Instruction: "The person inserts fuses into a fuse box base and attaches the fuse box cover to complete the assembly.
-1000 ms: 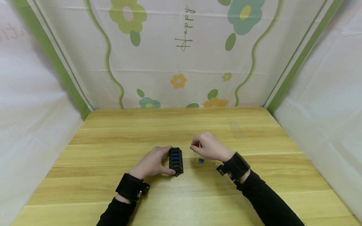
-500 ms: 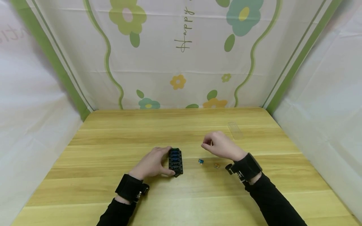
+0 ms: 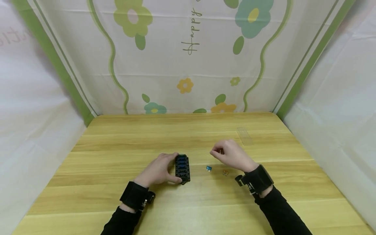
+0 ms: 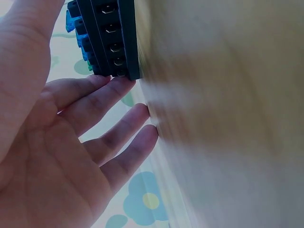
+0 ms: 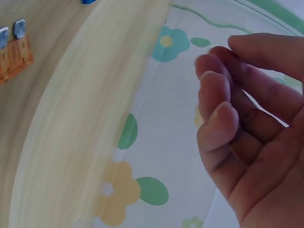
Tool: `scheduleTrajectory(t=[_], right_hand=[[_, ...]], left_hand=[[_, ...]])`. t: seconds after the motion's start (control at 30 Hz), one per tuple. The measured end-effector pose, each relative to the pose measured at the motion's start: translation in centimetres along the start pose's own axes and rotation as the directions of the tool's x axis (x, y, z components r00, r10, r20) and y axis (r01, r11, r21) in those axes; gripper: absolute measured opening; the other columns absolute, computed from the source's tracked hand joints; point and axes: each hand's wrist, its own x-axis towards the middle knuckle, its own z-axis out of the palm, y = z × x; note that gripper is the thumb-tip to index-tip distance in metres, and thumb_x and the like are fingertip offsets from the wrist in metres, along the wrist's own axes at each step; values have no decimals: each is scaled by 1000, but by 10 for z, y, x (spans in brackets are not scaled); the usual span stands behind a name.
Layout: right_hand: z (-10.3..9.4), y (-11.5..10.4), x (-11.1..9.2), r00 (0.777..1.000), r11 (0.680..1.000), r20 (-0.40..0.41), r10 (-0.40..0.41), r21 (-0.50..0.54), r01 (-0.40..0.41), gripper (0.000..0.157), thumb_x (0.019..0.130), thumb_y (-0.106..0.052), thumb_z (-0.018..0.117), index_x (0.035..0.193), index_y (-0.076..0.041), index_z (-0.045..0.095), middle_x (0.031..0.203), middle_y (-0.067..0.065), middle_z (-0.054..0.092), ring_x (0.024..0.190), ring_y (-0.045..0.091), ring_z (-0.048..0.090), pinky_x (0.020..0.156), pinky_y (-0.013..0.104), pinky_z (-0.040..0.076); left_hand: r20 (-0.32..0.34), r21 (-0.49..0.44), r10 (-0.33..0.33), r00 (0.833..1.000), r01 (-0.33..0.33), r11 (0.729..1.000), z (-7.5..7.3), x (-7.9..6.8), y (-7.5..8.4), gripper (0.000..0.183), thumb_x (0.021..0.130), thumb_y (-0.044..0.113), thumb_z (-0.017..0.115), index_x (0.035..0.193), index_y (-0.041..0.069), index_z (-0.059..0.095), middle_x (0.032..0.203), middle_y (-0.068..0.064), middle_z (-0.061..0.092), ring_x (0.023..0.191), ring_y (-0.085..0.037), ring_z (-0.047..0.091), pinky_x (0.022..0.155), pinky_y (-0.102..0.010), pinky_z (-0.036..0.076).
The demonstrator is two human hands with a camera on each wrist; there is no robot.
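Observation:
A black fuse box (image 3: 182, 175) with a row of slots lies on the table, blue blade fuses (image 3: 182, 162) seated in some of them. My left hand (image 3: 157, 169) grips it by its two ends, thumb at the near end and fingertips at the far end. In the left wrist view the fuse box (image 4: 114, 38) shows metal contacts along its side. My right hand (image 3: 231, 154) hovers over the table to the right, fingers loosely curled with nothing visible in them. Below it lie a loose blue blade fuse (image 3: 209, 168) and an orange blade fuse (image 5: 16, 59).
A clear plastic cover (image 3: 244, 136) lies flat at the back right of the wooden table (image 3: 117, 137). Behind the table hangs a flower-patterned cloth (image 3: 167, 55), with pale cloth walls on both sides.
My right hand has moved right, away from the fuse box, then stayed nearly still. The orange fuse has come into view beneath it. My left hand keeps its grip.

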Motion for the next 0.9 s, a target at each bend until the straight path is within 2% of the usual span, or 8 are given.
scheduleTrajectory(t=[0.2, 0.4, 0.67, 0.9], right_hand=[[7, 3, -2, 1000, 997, 25, -8, -70, 10, 10, 89, -17, 67, 80, -17, 70, 70, -15, 54, 59, 2, 48, 53, 21, 43], [12, 5, -6, 999, 992, 28, 31, -123, -28, 9, 88, -16, 67, 79, -15, 70, 69, -15, 54, 60, 2, 48, 55, 21, 43], [20, 3, -7, 999, 966, 17, 38, -257, -33, 10, 85, -20, 69, 75, -18, 68, 71, -12, 54, 62, 2, 48, 55, 18, 42], [27, 4, -6, 999, 949, 34, 35, -313, -22, 12, 84, -20, 70, 73, -17, 67, 71, -9, 54, 62, 3, 48, 54, 17, 41]], left_hand=[[-3, -1, 9, 1000, -9, 1000, -1, 0, 0, 101, 68, 57, 77, 147, 9, 37, 140, -8, 45, 128, -29, 39, 102, -41, 34], [-5, 6, 13, 1000, -13, 1000, 1, 0, -1, 101, 68, 58, 77, 147, 8, 37, 140, -8, 46, 127, -28, 40, 102, -40, 34], [-9, 9, 16, 1000, -16, 1000, 1, 0, -1, 101, 68, 57, 77, 147, 8, 37, 140, -7, 46, 127, -27, 40, 102, -39, 33], [-11, 10, 12, 1000, -12, 1000, 2, 1, -2, 101, 68, 58, 77, 147, 8, 38, 140, -7, 45, 128, -28, 39, 102, -40, 34]])
